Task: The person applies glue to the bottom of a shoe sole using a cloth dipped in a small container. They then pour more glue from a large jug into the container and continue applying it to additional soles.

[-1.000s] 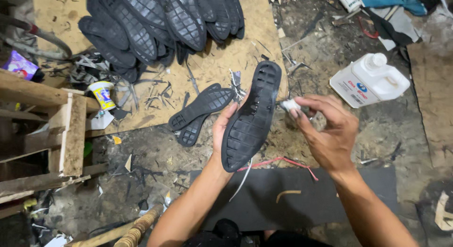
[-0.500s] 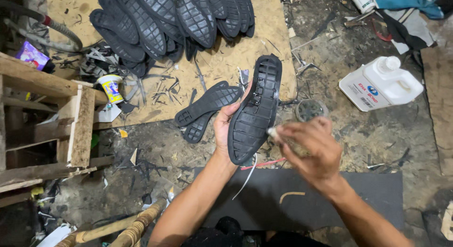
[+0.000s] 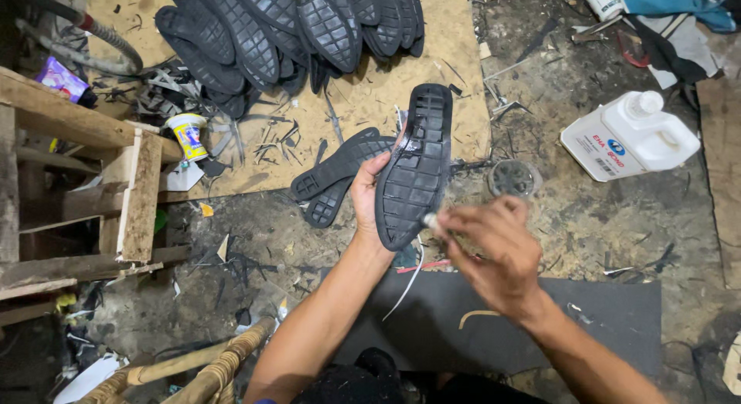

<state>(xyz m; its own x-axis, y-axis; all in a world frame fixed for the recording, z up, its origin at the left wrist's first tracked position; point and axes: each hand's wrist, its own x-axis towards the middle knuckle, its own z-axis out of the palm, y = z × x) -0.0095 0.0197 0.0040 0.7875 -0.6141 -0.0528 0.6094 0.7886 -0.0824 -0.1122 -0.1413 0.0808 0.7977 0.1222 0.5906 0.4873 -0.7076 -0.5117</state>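
**Sole in my left grip, small tool at its edge**

Here my left hand (image 3: 369, 196) has its grip closed around a black rubber shoe sole (image 3: 414, 163), fingers wrapped along its left edge, holding it tread side up and tilted with the heel end pointing away from me. My right hand (image 3: 494, 253) is blurred; its grip is closed on a small pale tool (image 3: 431, 220), whose tip sits at the lower right edge of the sole. What kind of tool it is I cannot tell.

Just beyond the held sole, two more black soles (image 3: 336, 172) lie crossed on a sheet of brown cardboard (image 3: 463, 57) spread on the dirty floor. Farther back on that cardboard rests a pile of black soles (image 3: 293, 26). To the right, well apart from my hands, a white plastic jug (image 3: 629, 134) lies on the floor, with a round dark lid (image 3: 509, 178) between it and the sole. A wooden frame (image 3: 93, 180) stands on the left, a small yellow and white pot (image 3: 187, 134) beside it. A dark mat (image 3: 602, 311) lies under my forearms.
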